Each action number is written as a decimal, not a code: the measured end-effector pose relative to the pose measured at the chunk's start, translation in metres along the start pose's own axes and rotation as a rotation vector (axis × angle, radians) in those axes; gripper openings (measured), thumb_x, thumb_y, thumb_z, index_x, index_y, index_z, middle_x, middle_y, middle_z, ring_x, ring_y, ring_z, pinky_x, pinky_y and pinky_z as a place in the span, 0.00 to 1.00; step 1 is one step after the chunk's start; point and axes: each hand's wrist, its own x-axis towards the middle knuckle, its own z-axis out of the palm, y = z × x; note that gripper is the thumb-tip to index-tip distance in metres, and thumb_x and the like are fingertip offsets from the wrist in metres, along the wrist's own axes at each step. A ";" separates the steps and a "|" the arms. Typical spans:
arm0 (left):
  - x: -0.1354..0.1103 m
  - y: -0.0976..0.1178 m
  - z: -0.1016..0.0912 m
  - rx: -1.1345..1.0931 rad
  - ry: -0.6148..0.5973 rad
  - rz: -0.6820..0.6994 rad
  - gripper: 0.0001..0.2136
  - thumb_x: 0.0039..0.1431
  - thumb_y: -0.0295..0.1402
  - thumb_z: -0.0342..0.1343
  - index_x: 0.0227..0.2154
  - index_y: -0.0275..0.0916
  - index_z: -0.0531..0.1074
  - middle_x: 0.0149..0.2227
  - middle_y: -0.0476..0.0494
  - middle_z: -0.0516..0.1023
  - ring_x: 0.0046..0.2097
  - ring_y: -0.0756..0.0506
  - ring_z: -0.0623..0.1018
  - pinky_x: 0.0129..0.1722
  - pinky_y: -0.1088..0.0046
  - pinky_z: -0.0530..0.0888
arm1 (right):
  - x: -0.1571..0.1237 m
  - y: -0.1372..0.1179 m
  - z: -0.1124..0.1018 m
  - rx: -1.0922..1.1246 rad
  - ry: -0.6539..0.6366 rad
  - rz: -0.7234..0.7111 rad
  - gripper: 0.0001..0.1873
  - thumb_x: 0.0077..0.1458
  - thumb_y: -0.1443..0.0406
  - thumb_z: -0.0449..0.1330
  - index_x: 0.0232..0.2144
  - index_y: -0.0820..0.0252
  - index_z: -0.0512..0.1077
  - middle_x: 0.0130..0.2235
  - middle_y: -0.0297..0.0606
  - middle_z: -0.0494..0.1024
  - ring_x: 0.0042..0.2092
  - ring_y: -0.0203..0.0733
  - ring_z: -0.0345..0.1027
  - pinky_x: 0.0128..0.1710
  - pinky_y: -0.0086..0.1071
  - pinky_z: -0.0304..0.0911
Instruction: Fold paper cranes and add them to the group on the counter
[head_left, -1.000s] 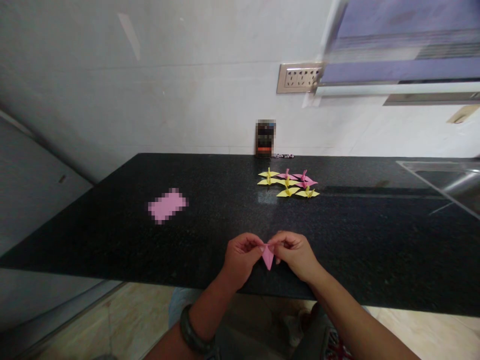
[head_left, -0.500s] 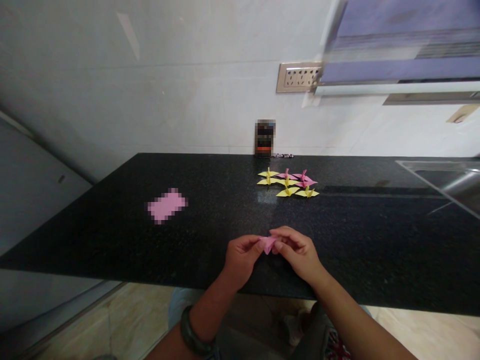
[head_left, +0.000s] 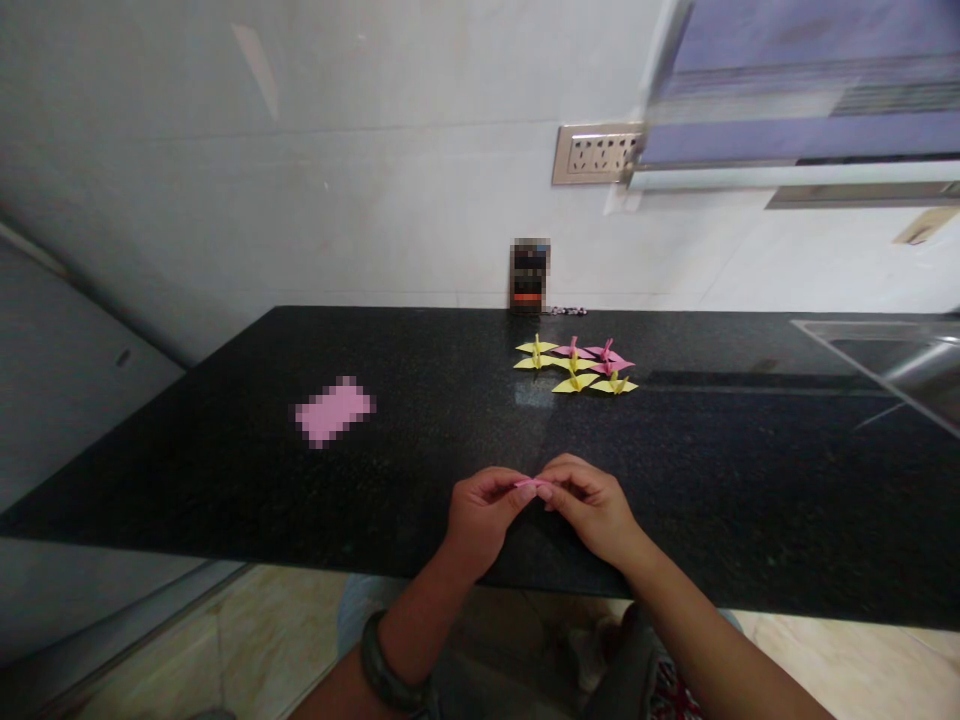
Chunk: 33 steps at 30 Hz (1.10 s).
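Note:
Between my fingertips is a small folded piece of pink paper (head_left: 531, 483), held just above the dark counter near its front edge. My left hand (head_left: 486, 510) pinches its left side, thumb toward me. The right side is pinched by my right hand (head_left: 592, 505), whose thumb meets the paper close to the left thumb. Most of the paper is hidden by the fingers; only a thin strip shows. Beyond my hands stand several folded paper cranes, yellow ones (head_left: 575, 383) and pink ones (head_left: 606, 351), grouped close together.
On the black speckled counter (head_left: 420, 400), a pixelated pink rectangle (head_left: 334, 411) lies at the left. A pixelated dark phone-like object (head_left: 529, 275) leans on the wall, a beaded strand (head_left: 568, 311) beside it. The metal sink (head_left: 900, 360) is at the right, a wall socket (head_left: 600, 155) above.
The pink paper has turned or been pressed flatter, showing a thin strip instead of a broader pointed shape. My thumbs have come closer together.

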 end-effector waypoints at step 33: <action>-0.001 -0.001 0.001 0.129 0.021 0.017 0.08 0.50 0.33 0.52 0.19 0.36 0.69 0.19 0.50 0.70 0.24 0.51 0.70 0.27 0.76 0.67 | 0.003 -0.001 0.005 0.034 -0.072 0.079 0.09 0.49 0.63 0.56 0.23 0.62 0.71 0.25 0.34 0.68 0.24 0.31 0.59 0.22 0.26 0.57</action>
